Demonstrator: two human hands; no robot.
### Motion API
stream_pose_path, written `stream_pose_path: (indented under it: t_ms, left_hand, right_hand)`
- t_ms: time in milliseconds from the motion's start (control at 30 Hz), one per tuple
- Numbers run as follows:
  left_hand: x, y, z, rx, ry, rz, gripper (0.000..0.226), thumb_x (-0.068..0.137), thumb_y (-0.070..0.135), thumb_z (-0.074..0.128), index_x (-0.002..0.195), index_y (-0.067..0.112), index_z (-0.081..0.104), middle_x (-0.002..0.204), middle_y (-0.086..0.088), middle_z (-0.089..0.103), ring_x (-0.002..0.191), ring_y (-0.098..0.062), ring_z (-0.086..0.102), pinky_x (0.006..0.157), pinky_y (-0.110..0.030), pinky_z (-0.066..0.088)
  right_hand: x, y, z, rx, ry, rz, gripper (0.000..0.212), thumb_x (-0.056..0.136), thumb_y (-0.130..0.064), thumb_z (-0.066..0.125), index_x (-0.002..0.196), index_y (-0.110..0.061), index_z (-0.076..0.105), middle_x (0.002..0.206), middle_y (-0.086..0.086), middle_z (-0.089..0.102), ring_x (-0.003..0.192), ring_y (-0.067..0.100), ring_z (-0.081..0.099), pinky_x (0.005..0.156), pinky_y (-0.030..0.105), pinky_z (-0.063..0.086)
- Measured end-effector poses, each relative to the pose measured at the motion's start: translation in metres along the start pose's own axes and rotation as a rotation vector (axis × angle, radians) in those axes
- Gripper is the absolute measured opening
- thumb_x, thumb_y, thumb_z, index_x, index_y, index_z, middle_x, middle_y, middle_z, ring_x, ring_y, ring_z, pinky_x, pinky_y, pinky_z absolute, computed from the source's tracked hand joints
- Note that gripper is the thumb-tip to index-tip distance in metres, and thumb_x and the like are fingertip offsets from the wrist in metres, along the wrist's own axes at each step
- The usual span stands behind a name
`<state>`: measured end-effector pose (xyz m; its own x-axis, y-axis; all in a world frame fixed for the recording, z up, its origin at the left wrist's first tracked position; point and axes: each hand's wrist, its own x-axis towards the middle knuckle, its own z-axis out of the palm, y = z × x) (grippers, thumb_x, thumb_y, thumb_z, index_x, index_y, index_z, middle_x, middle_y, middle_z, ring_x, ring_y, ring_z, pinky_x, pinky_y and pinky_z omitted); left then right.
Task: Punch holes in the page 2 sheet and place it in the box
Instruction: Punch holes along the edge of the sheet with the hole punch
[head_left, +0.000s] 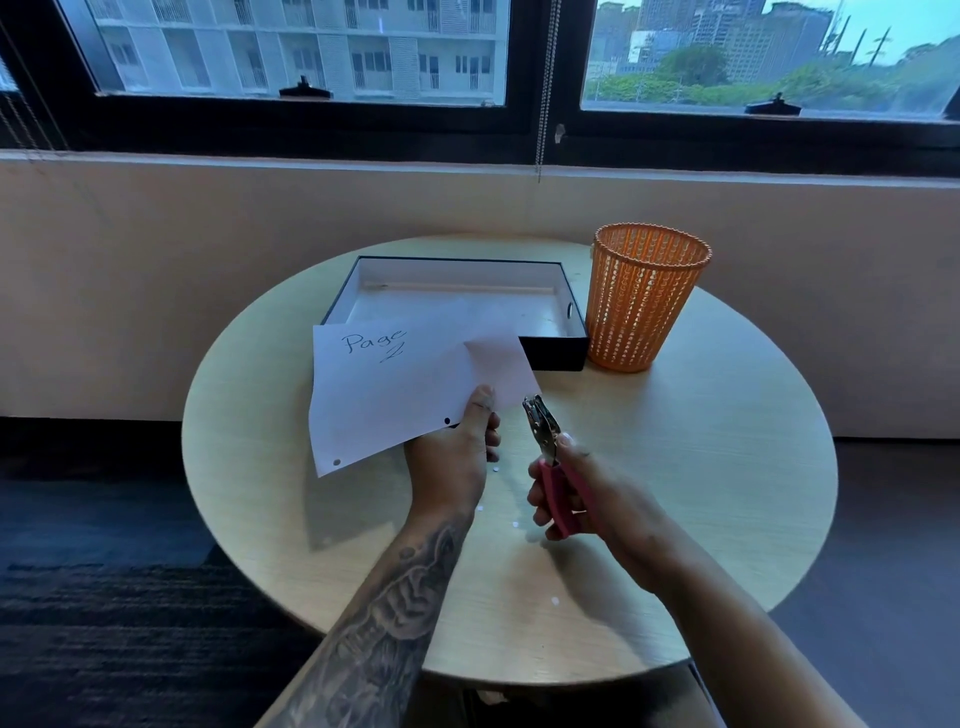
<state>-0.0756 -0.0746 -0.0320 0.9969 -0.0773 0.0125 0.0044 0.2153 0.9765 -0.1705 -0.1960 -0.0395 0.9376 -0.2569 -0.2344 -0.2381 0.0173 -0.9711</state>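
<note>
My left hand (460, 457) pinches the near edge of a white sheet (395, 384) marked "Page 2" and holds it above the table. Two punched holes show along its near edge, and its right corner curls over. My right hand (582, 499) grips a pink-handled metal hole punch (548, 447). The punch's jaws point up, just right of the sheet's near right corner and not touching the paper. Behind the sheet lies an open black box (553, 351) with a white inside, its near left part hidden by the paper.
An orange mesh bin (644, 301) stands right of the box. Small white paper dots (514, 525) lie on the round wooden table (701, 467). A wall and window ledge run behind the table. Dark carpet lies on the left.
</note>
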Motion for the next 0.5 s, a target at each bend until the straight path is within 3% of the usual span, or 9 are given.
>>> stream_pose_path:
  t_ms: [200, 367, 433, 500]
  left_hand:
    - [-0.0005, -0.0031, 0.0002, -0.008, -0.001, -0.005, 0.027, 0.094, 0.023, 0.068, 0.070, 0.011, 0.067, 0.060, -0.002, 0.063, 0.050, -0.012, 0.054, 0.049, -0.030, 0.047]
    - [-0.0003, -0.0049, 0.0000, -0.012, 0.001, -0.026, 0.026, 0.093, 0.023, 0.069, 0.070, 0.010, 0.068, 0.061, -0.003, 0.064, 0.051, -0.012, 0.055, 0.050, -0.031, 0.047]
    - [-0.0001, -0.0049, 0.0000, -0.015, 0.006, -0.026, 0.026, 0.093, 0.022, 0.069, 0.071, 0.009, 0.068, 0.062, -0.004, 0.064, 0.050, -0.012, 0.055, 0.050, -0.030, 0.047]
    - [-0.0002, -0.0044, -0.0001, -0.014, 0.000, -0.027, 0.026, 0.093, 0.023, 0.069, 0.071, 0.009, 0.068, 0.062, -0.004, 0.064, 0.051, -0.013, 0.055, 0.050, -0.030, 0.047]
  right_hand:
    - [0.0001, -0.0042, 0.0038, -0.017, 0.016, 0.003, 0.059, 0.101, -0.052, 0.042, 0.113, 0.001, 0.065, 0.089, 0.011, 0.072, 0.077, 0.022, 0.069, 0.071, 0.037, 0.054]
    - [0.0014, -0.0062, 0.0066, -0.004, -0.019, 0.012, 0.075, 0.083, -0.066, 0.047, 0.114, 0.001, 0.063, 0.096, 0.017, 0.074, 0.080, 0.023, 0.071, 0.072, 0.037, 0.054]
    - [0.0015, -0.0055, 0.0078, -0.003, -0.038, 0.028, 0.074, 0.087, -0.071, 0.049, 0.112, -0.003, 0.062, 0.099, 0.020, 0.075, 0.083, 0.024, 0.073, 0.072, 0.036, 0.053]
    - [0.0012, -0.0052, 0.0091, -0.001, -0.044, 0.038, 0.076, 0.088, -0.073, 0.048, 0.111, -0.002, 0.060, 0.089, 0.017, 0.073, 0.078, 0.025, 0.071, 0.067, 0.031, 0.052]
